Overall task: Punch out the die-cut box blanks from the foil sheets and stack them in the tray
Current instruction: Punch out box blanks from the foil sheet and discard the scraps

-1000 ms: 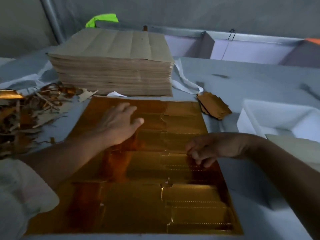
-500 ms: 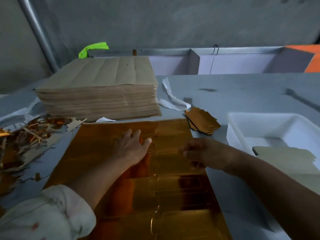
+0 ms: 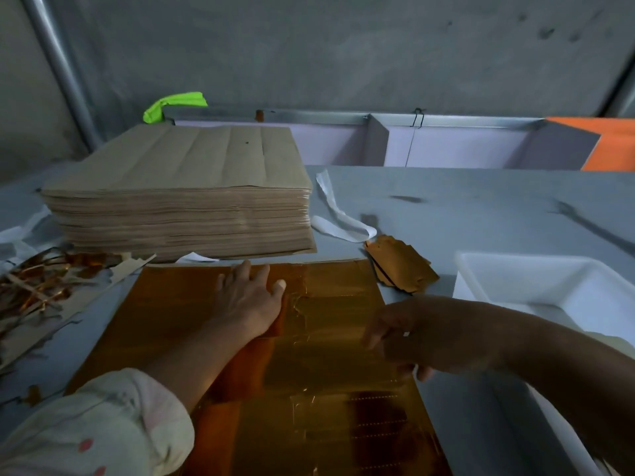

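— What is in the tray (image 3: 508, 283)?
— One white tray, right of the sheet. A pale piece (image 3: 615, 339) shows at its near edge; the arm hides the rest.
— Counts?
— One tall stack (image 3: 178, 201) of brown sheets at the back, one gold foil sheet (image 3: 330, 338) flat before it, one scrap heap (image 3: 37, 286) at left, one small gold pile (image 3: 400, 266) between sheet and tray.
— Hands?
— Left hand (image 3: 249, 298) lies flat on the sheet, fingers straight. Right hand (image 3: 415, 334) curls at the sheet's right edge, blurred; I cannot tell whether it grips.
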Available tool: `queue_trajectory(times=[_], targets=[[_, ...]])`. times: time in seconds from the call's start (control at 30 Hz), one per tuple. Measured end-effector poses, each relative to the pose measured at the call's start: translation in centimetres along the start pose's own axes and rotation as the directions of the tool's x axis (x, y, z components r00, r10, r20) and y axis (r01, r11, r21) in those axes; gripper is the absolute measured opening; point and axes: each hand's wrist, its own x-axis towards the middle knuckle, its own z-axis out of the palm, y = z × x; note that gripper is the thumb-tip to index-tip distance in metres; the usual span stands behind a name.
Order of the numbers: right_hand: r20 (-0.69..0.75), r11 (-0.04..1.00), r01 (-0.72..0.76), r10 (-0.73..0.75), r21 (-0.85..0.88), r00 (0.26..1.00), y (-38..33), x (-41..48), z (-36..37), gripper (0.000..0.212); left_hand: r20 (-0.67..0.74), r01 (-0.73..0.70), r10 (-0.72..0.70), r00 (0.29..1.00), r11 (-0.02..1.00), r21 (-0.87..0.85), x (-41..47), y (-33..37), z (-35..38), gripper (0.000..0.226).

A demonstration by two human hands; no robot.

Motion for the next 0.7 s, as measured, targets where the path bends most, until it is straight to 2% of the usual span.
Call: queue_trajectory(times=[0.13, 0.3, 0.53, 0.7], targets=[[-0.104, 1.000, -0.015, 0.017, 0.024, 0.994, -1.6, 3.4, -0.8, 0.012, 0.031, -0.037, 0.036, 0.999, 0.998, 0.043, 0.6, -1.2, 0.5, 0.061], [-0.308, 0.996, -0.072, 0.051, -0.056, 0.950, -2.4, 11.4, -0.1, 0.030, 0.046, -0.037, 0.034, 0.998, 0.997, 0.061, 0.5, -1.7, 1.7, 0.062], [-0.547, 0.981, -0.196, 0.163, -0.002, 0.821, -2.3, 17.8, 3.3, 0.025, 0.014, -0.034, 0.033, 0.999, 0.999, 0.040, 0.3, -1.5, 2.0, 0.062], [-0.711, 0.979, -0.201, 0.126, -0.022, 0.692, -1.5, 18.9, 5.2, 0.029, 0.020, -0.023, 0.022, 1.000, 1.000, 0.016, 0.1, -1.3, 1.7, 0.061]])
